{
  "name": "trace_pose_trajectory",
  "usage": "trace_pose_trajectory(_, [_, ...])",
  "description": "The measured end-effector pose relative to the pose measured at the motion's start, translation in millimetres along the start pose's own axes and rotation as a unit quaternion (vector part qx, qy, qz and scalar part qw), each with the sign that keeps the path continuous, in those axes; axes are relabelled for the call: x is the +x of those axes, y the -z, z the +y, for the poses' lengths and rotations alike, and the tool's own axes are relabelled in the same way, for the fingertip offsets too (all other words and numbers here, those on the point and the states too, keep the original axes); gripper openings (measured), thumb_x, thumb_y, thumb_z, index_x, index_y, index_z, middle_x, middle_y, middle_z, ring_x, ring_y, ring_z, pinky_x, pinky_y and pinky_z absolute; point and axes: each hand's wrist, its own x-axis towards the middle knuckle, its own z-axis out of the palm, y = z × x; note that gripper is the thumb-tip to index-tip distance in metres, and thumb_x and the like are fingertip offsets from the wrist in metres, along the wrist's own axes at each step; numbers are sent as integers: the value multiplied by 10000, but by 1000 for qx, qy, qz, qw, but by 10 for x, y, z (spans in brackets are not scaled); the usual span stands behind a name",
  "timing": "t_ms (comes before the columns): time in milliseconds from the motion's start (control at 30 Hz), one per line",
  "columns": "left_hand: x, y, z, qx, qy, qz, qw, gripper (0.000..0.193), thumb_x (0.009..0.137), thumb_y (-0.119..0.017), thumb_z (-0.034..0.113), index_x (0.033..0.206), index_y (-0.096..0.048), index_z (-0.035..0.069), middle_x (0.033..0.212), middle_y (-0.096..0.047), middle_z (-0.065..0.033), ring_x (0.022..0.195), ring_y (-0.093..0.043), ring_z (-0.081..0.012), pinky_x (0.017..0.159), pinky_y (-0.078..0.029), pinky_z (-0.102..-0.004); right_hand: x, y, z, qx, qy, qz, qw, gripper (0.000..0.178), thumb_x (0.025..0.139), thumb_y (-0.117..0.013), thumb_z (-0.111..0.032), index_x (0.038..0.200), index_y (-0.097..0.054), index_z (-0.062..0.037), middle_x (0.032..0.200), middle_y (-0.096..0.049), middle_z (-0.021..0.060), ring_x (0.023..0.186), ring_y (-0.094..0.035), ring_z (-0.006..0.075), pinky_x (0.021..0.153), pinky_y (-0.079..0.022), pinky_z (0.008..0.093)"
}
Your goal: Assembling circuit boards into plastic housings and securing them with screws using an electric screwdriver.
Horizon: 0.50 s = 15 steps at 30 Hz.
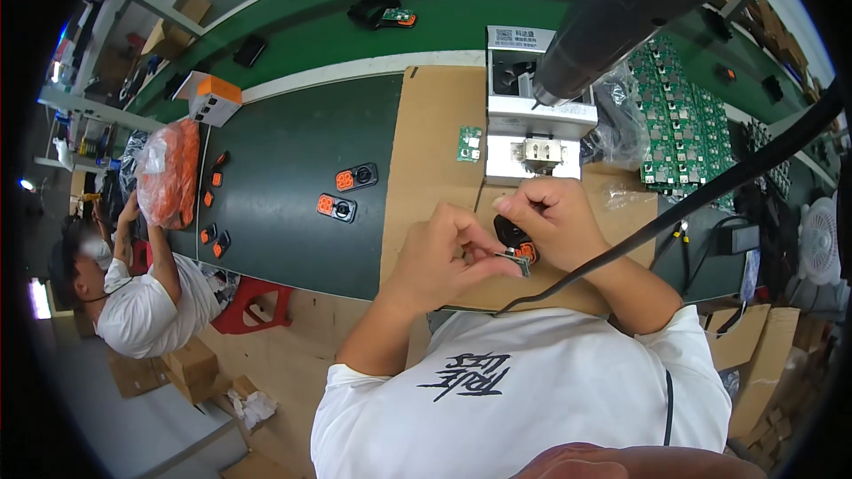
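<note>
Close to my body, over the cardboard sheet [430, 137], both hands are together. My left hand [448, 253] pinches a small circuit board [522, 264] between thumb and fingers, seen nearly edge-on. In my right hand [557, 222] is a black plastic housing [508, 232] with an orange part [529, 251], lying right against the board; the fingers partly cover it. Beyond the hands stands a silver screw feeder [541, 117]. A loose green circuit board [469, 144] lies on the cardboard at its left. A dark electric screwdriver [612, 27] hangs above the feeder.
A black cable [674, 204] crosses in front of my right forearm. Green board panels [679, 124] lie at right, with pliers [684, 239] nearer. Black-and-orange devices [337, 207] rest on the dark table at left. A co-worker [151, 297] handles an orange bag [169, 173] beside a red stool [257, 306].
</note>
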Motion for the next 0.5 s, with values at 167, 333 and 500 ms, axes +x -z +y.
trace_pose_trajectory(167, [32, -39, 78, 68, -18, 11, 997, 551, 695, -887, 129, 927, -400, 18, 728, -668, -97, 690, -668, -104, 604, -549, -219, -44, 21, -27, -4, 25, 2, 1000, 318, 862, -737, -197, 641, -609, -6, 526, -486, -18, 497, -425, 52, 448, -317, 262])
trace_pose_trajectory(333, [40, -16, 14, 61, -37, 99, 993, 548, 677, -894, 239, 935, -448, 54, 709, -651, -65, 619, -644, -113, 575, -525, -236, -78, 199, -138, 18, 101, -131, 986, 176, 812, -778, -152, 886, -698, -14, 824, -613, 32, 669, -549, 113, 563, -420, 254])
trace_pose_trajectory(500, [135, 35, 43, 185, -206, 75, 958, 498, 620, -910, 248, 940, -584, 49, 756, -661, -75, 650, -662, -178, 585, -519, -264, -114, 215, -98, 82, 171, -164, 968, 314, 781, -805, -155, 1059, -713, -43, 925, -632, 55, 738, -605, 164, 652, -488, 265])
